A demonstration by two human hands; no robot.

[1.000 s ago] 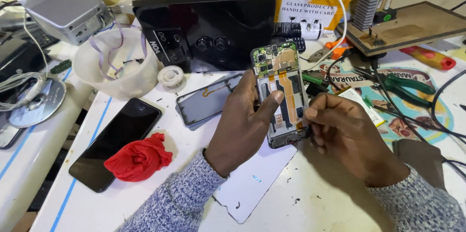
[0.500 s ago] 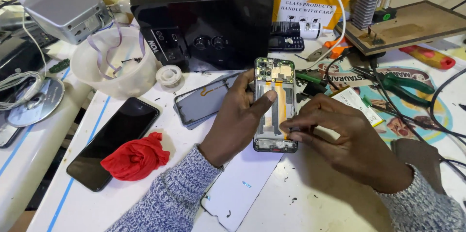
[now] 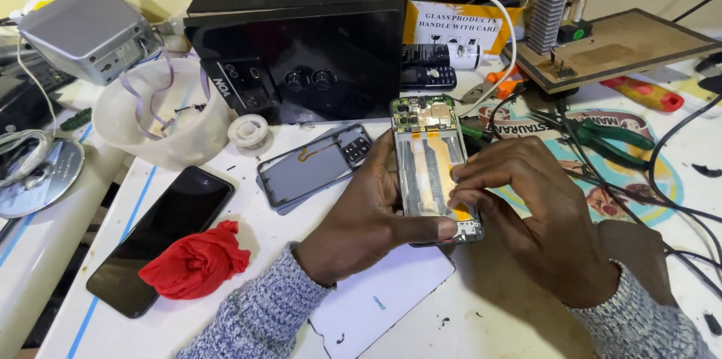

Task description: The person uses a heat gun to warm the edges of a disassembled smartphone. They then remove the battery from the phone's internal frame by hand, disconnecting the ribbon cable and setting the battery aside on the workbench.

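Head camera looks down on our two hands at the middle of a white work table (image 3: 526, 314), where we hold an opened phone frame (image 3: 432, 167) with its inner parts showing. Our left hand (image 3: 368, 220) comes from the near left, the grey knitted sleeve at the wrist, and its fingers are closed around the frame: the thumb lies across the near end and the other fingers pass behind the left edge. The frame stands a little lifted, its far end with the green circuit board pointing to the black box (image 3: 301, 36). Our right hand (image 3: 541, 216) comes from the near right with the wrist bent; its fingers are curled together and the fingertips (image 3: 460, 187) press on the orange strip inside the frame, pinching nothing else that we can see. Just left of the frame lies a grey back cover (image 3: 312, 167), and further left a black phone (image 3: 162, 235) with a red cloth (image 3: 197, 263) on its near part. Green pliers (image 3: 613, 133) rest at the far right among black cables.
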